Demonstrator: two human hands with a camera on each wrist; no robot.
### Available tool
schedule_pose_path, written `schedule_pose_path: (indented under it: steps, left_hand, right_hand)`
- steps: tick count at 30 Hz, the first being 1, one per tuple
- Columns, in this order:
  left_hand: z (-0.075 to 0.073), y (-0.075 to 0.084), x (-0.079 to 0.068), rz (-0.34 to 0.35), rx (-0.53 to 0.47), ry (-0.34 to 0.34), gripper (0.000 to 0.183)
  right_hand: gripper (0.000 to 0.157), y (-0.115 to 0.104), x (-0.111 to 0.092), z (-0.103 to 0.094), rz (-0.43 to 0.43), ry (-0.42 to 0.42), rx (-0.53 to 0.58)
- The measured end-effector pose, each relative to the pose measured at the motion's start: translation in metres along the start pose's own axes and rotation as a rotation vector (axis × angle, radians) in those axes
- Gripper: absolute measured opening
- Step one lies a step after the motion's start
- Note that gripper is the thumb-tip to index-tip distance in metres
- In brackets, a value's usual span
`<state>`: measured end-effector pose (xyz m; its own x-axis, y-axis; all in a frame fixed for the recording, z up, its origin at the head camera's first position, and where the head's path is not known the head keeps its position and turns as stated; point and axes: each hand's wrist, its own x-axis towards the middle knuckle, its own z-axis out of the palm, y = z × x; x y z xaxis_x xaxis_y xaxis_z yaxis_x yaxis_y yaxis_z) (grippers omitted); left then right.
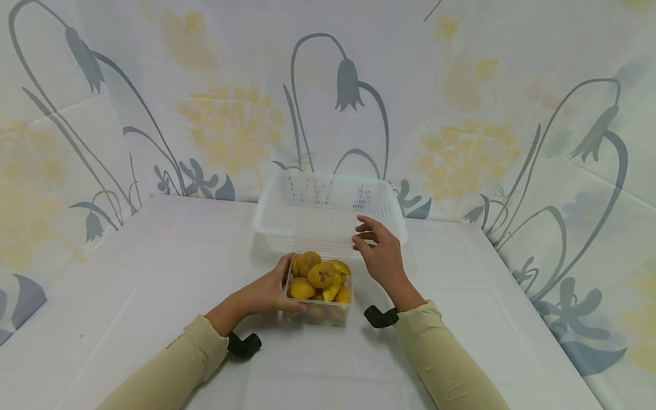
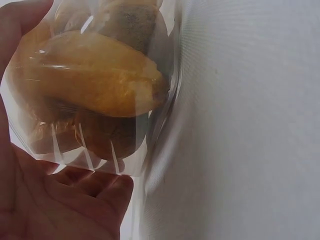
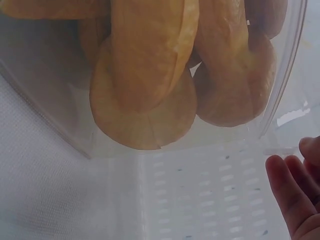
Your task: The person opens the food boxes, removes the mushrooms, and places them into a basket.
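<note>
A clear plastic box [image 1: 319, 314] stands on the white table, filled with several yellow-orange fruits [image 1: 322, 275], some whole and some long and curved. My left hand [image 1: 266, 291] grips the box at its left side, thumb along the near wall and fingers around the far corner. In the left wrist view the fingers [image 2: 114, 197] lie against the clear wall, with the fruit [image 2: 95, 75] visible through it. My right hand [image 1: 380, 253] hovers right of the box, over the near right part of a white basket, its fingers loosely bent with nothing visible in them.
Behind the box, near the back wall, sits the white slotted basket [image 1: 328, 242], with no contents showing. A pale cloth [image 1: 154, 296] covers the table. Flower-printed fabric [image 1: 318, 114] hangs behind and along both sides.
</note>
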<state>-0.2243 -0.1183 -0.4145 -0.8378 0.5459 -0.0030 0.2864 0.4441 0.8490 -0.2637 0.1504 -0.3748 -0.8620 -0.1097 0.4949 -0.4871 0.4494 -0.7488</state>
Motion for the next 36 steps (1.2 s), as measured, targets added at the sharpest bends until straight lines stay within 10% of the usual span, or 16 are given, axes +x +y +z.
schedule_pose_path:
  steps: [24,36]
  left_hand:
    - [0.000,0.000,0.000,-0.001,0.043,0.001,0.109]
    - [0.000,0.002,-0.002,-0.028,0.036,0.011,0.111]
  right_hand:
    - [0.012,-0.018,-0.003,-0.005,-0.192,0.064,-0.160]
    - [0.015,-0.037,-0.009,-0.005,-0.295,-0.074,-0.208]
